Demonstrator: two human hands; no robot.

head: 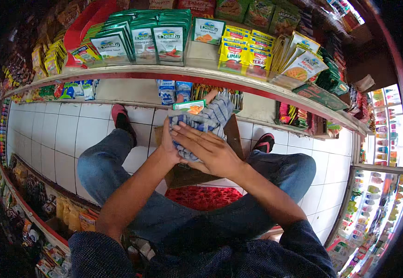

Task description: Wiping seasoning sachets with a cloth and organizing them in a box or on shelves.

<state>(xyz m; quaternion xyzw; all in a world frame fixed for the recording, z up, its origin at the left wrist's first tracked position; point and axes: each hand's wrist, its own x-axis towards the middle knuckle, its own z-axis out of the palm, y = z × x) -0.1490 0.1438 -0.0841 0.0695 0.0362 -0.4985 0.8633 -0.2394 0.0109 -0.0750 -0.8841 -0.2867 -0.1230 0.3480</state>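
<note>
My left hand holds a small white and green spice sachet from beneath, with only its upper part showing. A blue and white striped cloth covers the rest of the sachet. My right hand lies flat over the cloth with its fingers stretched across it, pressing it towards my left palm. Below both hands stands a cardboard box between my legs; its inside is mostly hidden by my hands.
Ahead, a shelf holds green Desaku sachets and yellow seasoning sachets. Beneath it, a lower shelf carries more packets. Stocked shelving stands at left, bottle shelves at right. A red patterned seat is under me.
</note>
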